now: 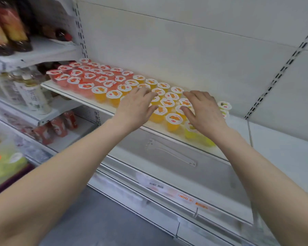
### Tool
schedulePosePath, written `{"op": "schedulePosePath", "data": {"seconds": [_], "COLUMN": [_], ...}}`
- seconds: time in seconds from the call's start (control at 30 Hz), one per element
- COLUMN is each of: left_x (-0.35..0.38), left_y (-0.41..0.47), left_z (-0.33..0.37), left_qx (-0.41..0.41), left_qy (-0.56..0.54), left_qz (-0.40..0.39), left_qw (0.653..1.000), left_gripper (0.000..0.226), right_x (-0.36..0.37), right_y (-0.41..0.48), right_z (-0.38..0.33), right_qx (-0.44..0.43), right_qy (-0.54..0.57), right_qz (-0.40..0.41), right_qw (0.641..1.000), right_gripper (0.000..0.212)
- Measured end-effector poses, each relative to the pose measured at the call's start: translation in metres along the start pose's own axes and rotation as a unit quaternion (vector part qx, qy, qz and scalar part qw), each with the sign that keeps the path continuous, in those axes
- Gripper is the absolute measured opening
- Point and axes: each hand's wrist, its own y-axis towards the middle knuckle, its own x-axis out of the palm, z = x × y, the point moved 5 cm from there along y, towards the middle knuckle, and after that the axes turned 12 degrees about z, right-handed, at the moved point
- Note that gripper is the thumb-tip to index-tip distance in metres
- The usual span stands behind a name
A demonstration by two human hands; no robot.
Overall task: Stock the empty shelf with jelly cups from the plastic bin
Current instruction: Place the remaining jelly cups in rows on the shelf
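Observation:
A white shelf (73, 94) carries rows of jelly cups: red ones (89, 76) at the left, orange ones (167, 102) in the middle, and yellow-green ones (224, 105) at the right. My left hand (135, 107) lies flat with straight fingers on the orange cups. My right hand (203, 112) is spread flat over the cups where orange meets yellow-green, fingers pointing left. Neither hand grips a cup. The hands hide several cups. The plastic bin is partly visible at the far left (4, 157).
Bottled drinks (32, 93) stand on the neighbouring shelves at the left, with more bottles (9, 27) above and red packs (60, 125) below. Bare white shelf (283, 139) extends to the right. A lower shelf with price labels (185, 197) juts out beneath my arms.

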Motion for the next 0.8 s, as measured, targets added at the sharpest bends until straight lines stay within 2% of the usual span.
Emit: {"op": "schedulePosePath", "data": {"seconds": [0.33,0.63,0.8], "left_x": [-0.074,-0.157,-0.192], "left_y": [-0.072,-0.179,-0.251], "left_z": [-0.181,-0.333,-0.41], "left_qx": [-0.054,-0.151,-0.247], "left_qy": [0.091,0.138,0.162], "left_qz": [0.0,-0.031,-0.05], "left_qw": [0.994,0.978,0.954], "left_gripper": [0.042,0.042,0.041], "right_x": [0.077,0.153,0.202], "right_y": [0.053,0.074,0.072], "right_z": [-0.174,-0.356,-0.445], "right_qx": [-0.098,-0.163,-0.205], "right_qy": [0.064,0.154,0.199], "right_qz": [-0.008,-0.035,-0.088], "right_qw": [0.993,0.974,0.954], "right_gripper": [0.047,0.049,0.05]}}
